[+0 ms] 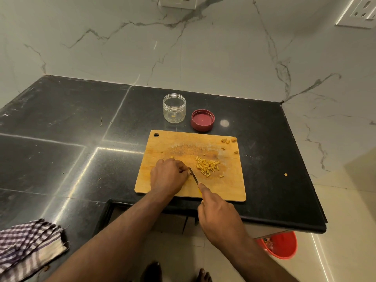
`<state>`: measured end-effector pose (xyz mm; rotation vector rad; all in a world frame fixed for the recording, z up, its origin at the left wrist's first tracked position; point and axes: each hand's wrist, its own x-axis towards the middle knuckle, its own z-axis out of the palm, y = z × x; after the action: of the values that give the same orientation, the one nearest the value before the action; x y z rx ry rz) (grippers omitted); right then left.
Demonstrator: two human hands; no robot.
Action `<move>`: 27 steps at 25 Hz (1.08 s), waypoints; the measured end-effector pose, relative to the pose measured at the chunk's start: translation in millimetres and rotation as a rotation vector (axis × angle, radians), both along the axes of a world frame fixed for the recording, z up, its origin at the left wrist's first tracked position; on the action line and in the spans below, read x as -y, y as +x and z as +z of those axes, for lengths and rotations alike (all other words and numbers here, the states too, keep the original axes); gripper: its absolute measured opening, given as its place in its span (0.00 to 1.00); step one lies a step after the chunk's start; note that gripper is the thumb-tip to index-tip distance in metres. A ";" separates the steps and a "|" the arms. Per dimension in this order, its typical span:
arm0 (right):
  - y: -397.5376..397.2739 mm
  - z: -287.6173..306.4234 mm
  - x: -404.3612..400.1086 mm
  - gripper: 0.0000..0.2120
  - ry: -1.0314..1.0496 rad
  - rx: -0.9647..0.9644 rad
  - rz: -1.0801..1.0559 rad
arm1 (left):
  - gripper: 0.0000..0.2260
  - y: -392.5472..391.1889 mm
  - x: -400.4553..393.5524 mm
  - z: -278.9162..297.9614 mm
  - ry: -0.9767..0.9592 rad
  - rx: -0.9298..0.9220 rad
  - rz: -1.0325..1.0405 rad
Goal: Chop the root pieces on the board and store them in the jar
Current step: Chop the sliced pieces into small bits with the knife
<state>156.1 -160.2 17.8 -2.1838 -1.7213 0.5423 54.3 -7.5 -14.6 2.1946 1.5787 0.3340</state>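
A wooden cutting board (227, 188) lies on the black counter. A pile of yellow chopped root sticks (208, 167) sits at its middle. A few brown scraps (228, 141) lie at its far right corner. My left hand (167, 176) is curled, knuckles up, pressing something hidden under its fingers. My right hand (218, 212) grips a yellow-handled knife (193, 175), its blade tip touching the board beside my left fingertips. Behind the board stands a clear jar (174, 107), open, with a tiny yellow bit inside. Its red lid (202, 120) lies upside down to the right.
A checked cloth (26, 249) lies on the counter (61, 123) at the near left. One yellow bit (285, 174) lies on the counter right of the board. A red bucket (279, 246) stands on the floor below the counter edge. Marble walls close the back and right.
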 end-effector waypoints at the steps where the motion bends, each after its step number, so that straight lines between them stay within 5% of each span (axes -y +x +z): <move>1: -0.2 -1.1 -2.8 0.25 -0.007 0.005 0.000 | 0.09 0.0 -0.1 -0.2 -0.001 -0.001 0.001; 27: -2.6 -2.3 14.7 0.25 -0.039 0.053 0.047 | 0.06 -1.0 -6.6 1.7 -0.088 -0.005 0.052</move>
<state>153.5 -174.9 15.5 -2.2080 -1.8075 0.5386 53.3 -0.9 -12.9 2.0929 1.6237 0.2698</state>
